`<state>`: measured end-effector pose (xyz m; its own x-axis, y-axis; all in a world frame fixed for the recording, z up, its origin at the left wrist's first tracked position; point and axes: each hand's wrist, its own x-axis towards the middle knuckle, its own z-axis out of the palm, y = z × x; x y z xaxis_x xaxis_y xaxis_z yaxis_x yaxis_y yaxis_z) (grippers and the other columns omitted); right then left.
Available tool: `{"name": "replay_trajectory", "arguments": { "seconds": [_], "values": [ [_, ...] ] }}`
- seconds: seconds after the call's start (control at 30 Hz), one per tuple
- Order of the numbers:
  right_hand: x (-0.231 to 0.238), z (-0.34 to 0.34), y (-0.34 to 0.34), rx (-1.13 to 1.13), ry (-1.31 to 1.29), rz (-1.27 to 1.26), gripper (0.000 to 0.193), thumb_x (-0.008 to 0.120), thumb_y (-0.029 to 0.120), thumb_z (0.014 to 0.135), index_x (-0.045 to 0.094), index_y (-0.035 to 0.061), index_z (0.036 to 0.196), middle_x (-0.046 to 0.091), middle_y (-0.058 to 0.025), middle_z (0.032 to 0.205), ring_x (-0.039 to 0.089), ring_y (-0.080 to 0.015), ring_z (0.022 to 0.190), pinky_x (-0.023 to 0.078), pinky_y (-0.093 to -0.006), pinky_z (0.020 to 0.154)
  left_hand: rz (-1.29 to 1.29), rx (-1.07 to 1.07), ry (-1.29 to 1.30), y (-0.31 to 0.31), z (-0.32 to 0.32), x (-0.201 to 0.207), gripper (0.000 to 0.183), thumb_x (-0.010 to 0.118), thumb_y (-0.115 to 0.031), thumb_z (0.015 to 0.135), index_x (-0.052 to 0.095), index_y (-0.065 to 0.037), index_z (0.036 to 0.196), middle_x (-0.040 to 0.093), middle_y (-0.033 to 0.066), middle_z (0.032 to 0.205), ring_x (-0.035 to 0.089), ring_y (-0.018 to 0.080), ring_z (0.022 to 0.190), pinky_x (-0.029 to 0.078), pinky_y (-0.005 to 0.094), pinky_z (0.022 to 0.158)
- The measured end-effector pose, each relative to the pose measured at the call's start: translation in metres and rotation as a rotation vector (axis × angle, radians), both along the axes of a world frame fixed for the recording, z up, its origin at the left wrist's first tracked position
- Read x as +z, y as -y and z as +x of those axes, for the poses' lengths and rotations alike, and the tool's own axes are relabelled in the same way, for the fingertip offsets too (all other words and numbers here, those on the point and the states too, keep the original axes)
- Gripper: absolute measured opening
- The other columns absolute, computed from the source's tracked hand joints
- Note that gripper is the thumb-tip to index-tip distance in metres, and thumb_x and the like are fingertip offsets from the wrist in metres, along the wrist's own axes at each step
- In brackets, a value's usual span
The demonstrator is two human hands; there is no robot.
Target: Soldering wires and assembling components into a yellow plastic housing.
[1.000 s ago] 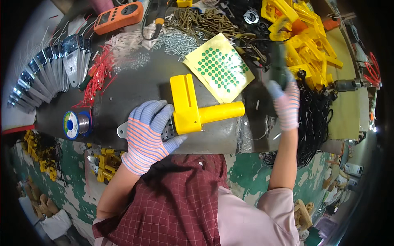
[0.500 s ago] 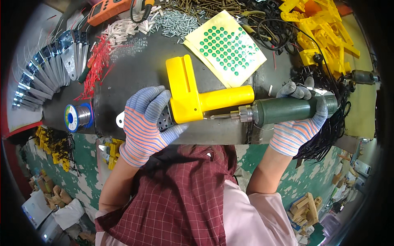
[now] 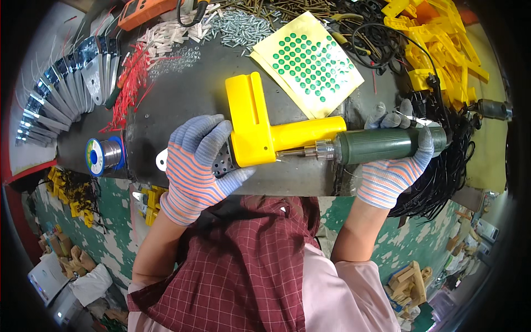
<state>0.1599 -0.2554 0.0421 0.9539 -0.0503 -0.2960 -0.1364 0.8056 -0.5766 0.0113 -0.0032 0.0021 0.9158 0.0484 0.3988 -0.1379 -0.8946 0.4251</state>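
My left hand (image 3: 194, 163), in a striped glove, is closed around a perforated metal plate (image 3: 223, 161) fixed to a yellow plastic housing with a handle (image 3: 249, 119). The plate's rounded end with a hole pokes out left of the hand. In my right hand (image 3: 394, 176), also gloved, lies a dark green electric screwdriver (image 3: 376, 146), held level with thumb and palm around its body. Its metal bit (image 3: 296, 152) points left and meets the housing's lower right side, below the handle. Whether a screw sits at the tip cannot be made out.
A yellow sheet of green round stickers (image 3: 310, 61) lies behind the housing. Screws (image 3: 240, 30), red sleeves (image 3: 130, 88), metal blades (image 3: 61, 94) and a solder spool (image 3: 104, 156) lie left and back. Yellow parts (image 3: 442, 44) and black cables (image 3: 442, 188) crowd the right.
My right hand has brought the screwdriver a little left, so less of the bit shows outside the housing. Its upper fingers have lifted slightly. My left hand and the housing have barely shifted.
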Motion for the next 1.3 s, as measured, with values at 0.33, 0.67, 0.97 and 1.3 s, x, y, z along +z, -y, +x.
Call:
{"name": "replay_trajectory", "arguments": {
  "seconds": [0.33, 0.67, 0.97, 1.3],
  "values": [
    [-0.016, 0.000, 0.000, 0.148, 0.064, 0.120, 0.046, 0.071, 0.030, 0.081, 0.057, -0.0005, 0.112, 0.058, -0.0070, 0.083, 0.059, -0.0242, 0.079, 0.042, -0.0499, 0.102, 0.006, -0.058, 0.029, -0.013, 0.004, -0.001, 0.073, 0.081, -0.043, 0.066, 0.053, -0.009, 0.123, 0.056, 0.0119, 0.121, 0.055, 0.0329, 0.108, 0.044, 0.0468, 0.093],
    [-0.011, -0.007, -0.008, 0.142, 0.090, 0.171, 0.056, 0.071, 0.026, 0.081, 0.052, 0.0008, 0.128, 0.054, -0.0054, 0.083, 0.057, -0.0221, 0.078, 0.047, -0.0457, 0.095, -0.394, 0.026, -0.111, -0.031, 0.001, 0.019, 0.056, 0.077, -0.038, 0.076, 0.060, -0.005, 0.117, 0.062, 0.0163, 0.111, 0.060, 0.0368, 0.101, 0.048, 0.0448, 0.090],
    [-0.010, -0.001, -0.010, 0.149, 0.106, 0.130, 0.048, 0.072, 0.029, 0.081, 0.057, 0.0011, 0.117, 0.056, -0.0063, 0.083, 0.060, -0.0225, 0.077, 0.048, -0.0440, 0.092, 0.396, 0.323, -0.222, -0.096, 0.049, 0.001, 0.021, 0.066, -0.012, 0.084, 0.067, -0.009, 0.104, 0.065, 0.0128, 0.096, 0.063, 0.0324, 0.089, 0.051, 0.0424, 0.078],
    [-0.006, -0.007, -0.014, 0.122, 0.097, 0.103, 0.054, 0.071, 0.029, 0.082, 0.054, -0.0009, 0.123, 0.056, -0.0064, 0.083, 0.059, -0.0223, 0.076, 0.049, -0.0447, 0.091, 0.690, 0.250, -0.341, -0.095, 0.070, 0.011, 0.018, 0.060, -0.015, 0.082, 0.065, -0.011, 0.099, 0.063, 0.0118, 0.097, 0.064, 0.0294, 0.090, 0.052, 0.0402, 0.074]
  ]
}}
